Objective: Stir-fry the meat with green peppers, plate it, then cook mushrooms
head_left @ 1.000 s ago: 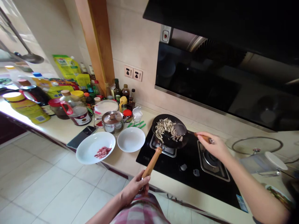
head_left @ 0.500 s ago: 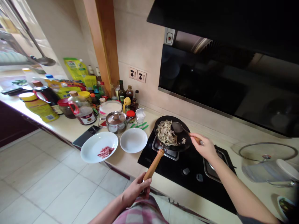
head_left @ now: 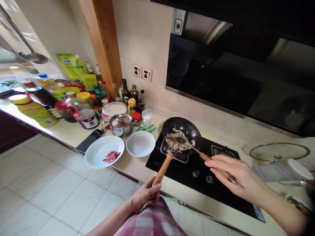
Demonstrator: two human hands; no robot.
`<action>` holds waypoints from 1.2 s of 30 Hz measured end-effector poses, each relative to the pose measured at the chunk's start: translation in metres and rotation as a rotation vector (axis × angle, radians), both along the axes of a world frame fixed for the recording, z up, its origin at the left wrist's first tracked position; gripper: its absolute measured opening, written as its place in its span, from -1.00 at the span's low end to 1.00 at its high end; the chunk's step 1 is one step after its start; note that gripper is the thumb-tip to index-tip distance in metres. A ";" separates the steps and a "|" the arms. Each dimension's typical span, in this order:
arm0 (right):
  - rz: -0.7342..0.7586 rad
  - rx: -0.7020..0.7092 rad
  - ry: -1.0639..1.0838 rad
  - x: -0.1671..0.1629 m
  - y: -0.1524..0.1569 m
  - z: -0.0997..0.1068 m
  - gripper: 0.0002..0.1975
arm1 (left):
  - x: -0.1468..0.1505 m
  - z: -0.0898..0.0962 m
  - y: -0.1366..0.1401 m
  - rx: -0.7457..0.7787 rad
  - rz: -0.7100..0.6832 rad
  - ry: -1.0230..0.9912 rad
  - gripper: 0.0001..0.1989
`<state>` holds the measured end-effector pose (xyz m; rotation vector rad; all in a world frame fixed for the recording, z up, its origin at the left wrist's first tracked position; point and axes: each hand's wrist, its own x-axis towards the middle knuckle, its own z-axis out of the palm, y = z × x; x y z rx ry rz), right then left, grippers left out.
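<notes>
My left hand [head_left: 150,191] is wrapped round the wooden handle of a black wok [head_left: 193,126], which sits over the left burner and tilts toward me. In my right hand [head_left: 235,172] is a metal spatula [head_left: 195,149], gripped by its wooden handle. The blade rests over pale sliced mushroom-like pieces [head_left: 180,147] gathered at the near side of the wok. To the left stand an empty white bowl [head_left: 140,144] and a white plate [head_left: 94,154] with chopped raw meat [head_left: 112,156] on it.
A lidded steel pot [head_left: 121,124], bottles and jars crowd the counter on the left, with a phone [head_left: 90,140] by its edge. The black hob [head_left: 209,190] has a second burner at right. Beyond it lies a glass lid [head_left: 278,158]. The dark range hood [head_left: 221,75] overhangs the back.
My right hand has moved right and toward me. The spatula blade has swung left over the pieces, which now lie lower in the wok. The wok tilts more; my left hand keeps its grip.
</notes>
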<state>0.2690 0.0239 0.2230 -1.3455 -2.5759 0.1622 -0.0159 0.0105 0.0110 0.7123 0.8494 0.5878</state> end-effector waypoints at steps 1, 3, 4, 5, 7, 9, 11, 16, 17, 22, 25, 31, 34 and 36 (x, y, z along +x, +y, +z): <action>-0.016 -0.022 -0.004 -0.008 -0.002 0.005 -0.71 | 0.000 0.000 0.000 -0.002 -0.002 -0.004 -0.55; -0.049 -0.039 -0.037 -0.025 0.003 -0.001 -0.74 | -0.001 0.000 -0.001 -0.015 -0.002 -0.007 -0.53; -0.074 -0.035 -0.057 -0.030 0.011 -0.008 -0.74 | -0.001 0.000 -0.002 -0.029 -0.005 -0.006 -0.50; -0.112 -0.027 -0.071 -0.033 0.021 -0.016 -0.75 | -0.002 0.000 -0.002 -0.042 -0.008 -0.001 -0.48; -0.233 -0.002 -0.043 -0.026 0.044 -0.026 -0.77 | -0.003 0.002 -0.003 -0.056 -0.013 0.005 -0.42; -0.398 0.037 0.028 -0.008 0.066 -0.023 -0.79 | -0.004 0.003 -0.004 -0.066 -0.014 0.004 -0.39; -0.565 0.093 0.052 0.012 0.085 -0.010 -0.81 | -0.004 0.002 -0.005 -0.062 -0.016 -0.001 -0.40; -0.813 0.153 0.053 0.026 0.122 -0.010 -0.79 | -0.003 -0.003 -0.006 -0.068 -0.009 -0.014 -0.40; -0.847 0.110 0.136 0.023 0.126 -0.018 -0.77 | -0.003 -0.004 -0.006 -0.071 -0.004 -0.013 -0.40; -0.661 0.022 0.403 0.012 0.118 -0.045 -0.74 | -0.004 -0.005 -0.006 -0.060 -0.001 -0.011 -0.47; -0.470 0.158 0.218 0.018 0.107 -0.043 -0.80 | -0.003 -0.003 -0.006 -0.059 0.010 -0.009 -0.46; -0.174 0.246 0.024 0.022 0.109 -0.095 -0.73 | 0.002 0.002 -0.006 -0.090 0.065 -0.016 -0.42; 0.026 0.184 -0.050 0.019 0.089 -0.103 -0.70 | 0.001 0.003 -0.005 -0.052 0.029 -0.015 -0.48; 0.081 0.159 -0.092 0.018 0.063 -0.080 -0.66 | 0.000 0.002 -0.004 -0.037 0.014 -0.014 -0.51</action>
